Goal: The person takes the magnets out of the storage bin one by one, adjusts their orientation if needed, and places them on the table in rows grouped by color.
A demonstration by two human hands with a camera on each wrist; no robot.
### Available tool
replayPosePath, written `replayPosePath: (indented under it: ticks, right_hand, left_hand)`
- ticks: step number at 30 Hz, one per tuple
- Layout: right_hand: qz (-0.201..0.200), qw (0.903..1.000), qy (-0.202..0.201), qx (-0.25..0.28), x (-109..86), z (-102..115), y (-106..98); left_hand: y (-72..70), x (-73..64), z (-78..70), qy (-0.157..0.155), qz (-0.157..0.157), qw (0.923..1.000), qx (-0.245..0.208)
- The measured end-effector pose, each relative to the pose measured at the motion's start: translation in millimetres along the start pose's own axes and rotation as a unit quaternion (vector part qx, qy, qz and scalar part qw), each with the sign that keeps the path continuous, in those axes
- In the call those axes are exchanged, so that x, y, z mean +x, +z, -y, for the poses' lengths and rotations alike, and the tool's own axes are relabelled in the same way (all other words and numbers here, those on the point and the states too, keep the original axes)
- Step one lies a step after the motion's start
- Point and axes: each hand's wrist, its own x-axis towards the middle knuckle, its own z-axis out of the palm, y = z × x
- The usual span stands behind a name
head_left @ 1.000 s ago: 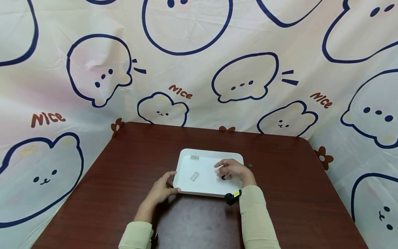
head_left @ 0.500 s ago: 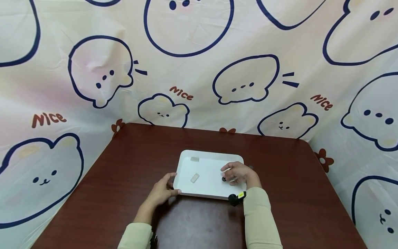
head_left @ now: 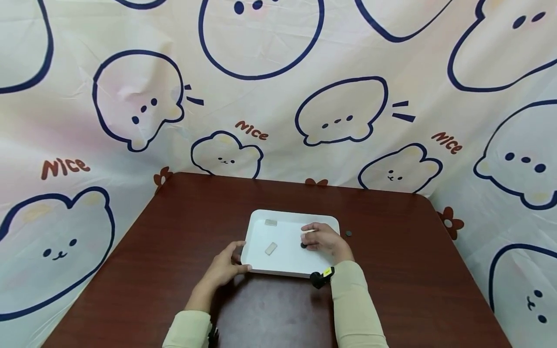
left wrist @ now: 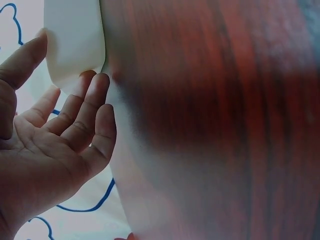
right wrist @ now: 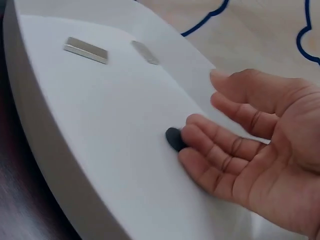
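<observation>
A shallow white tray [head_left: 287, 263] lies on the table. At its near left corner my left hand [head_left: 224, 265] holds it, thumb on the near side and fingers along the left end; the left wrist view shows that hand [left wrist: 65, 135] around the tray's corner [left wrist: 75, 45]. Inside the tray, the fingertips of my right hand [right wrist: 270, 145] touch a small black disc [right wrist: 174, 139] on the tray floor, with the thumb apart from it. In the head view the right hand [head_left: 324, 240] partly covers the tray's right half.
Two small flat silvery rectangular pieces, one [head_left: 271, 248] mid-left and one [head_left: 271, 223] near the far wall, lie in the tray. A dark disc [head_left: 348, 234] sits on the brown table [head_left: 383, 270] just right of the tray. A patterned cloth [head_left: 278, 106] hangs behind.
My right hand first shifted right, then came back left, and the black disc has slid a little left with its fingertips. The left hand and tray stay about where they were.
</observation>
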Motion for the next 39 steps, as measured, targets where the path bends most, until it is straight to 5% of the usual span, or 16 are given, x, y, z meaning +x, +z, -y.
replayPosePath:
  ticks: [4, 13, 30, 39]
  right_hand:
    - [-0.018, 0.9998, -0.006, 0.006, 4.1, 1, 4]
    - [-0.043, 0.9891, 0.05, -0.131, 0.7, 8, 1]
    - [-0.06, 0.961, -0.014, -0.27, 2.8, -1, 5]
    - [-0.077, 0.9555, -0.038, -0.282, -0.2, -3, 9]
  left_hand:
    - [-1.1, -0.1, -1.1, -0.003, 0.003, 1.0, 0.007]
    - [-1.6, -1.2, -2.9, -0.007, 0.005, 0.9999, 0.011]
    - [-2.7, -0.2, -0.2, 0.002, 0.001, 0.9999, 0.012]
    - [-2.6, -0.5, -0.6, -0.001, 0.005, 1.0, 0.007]
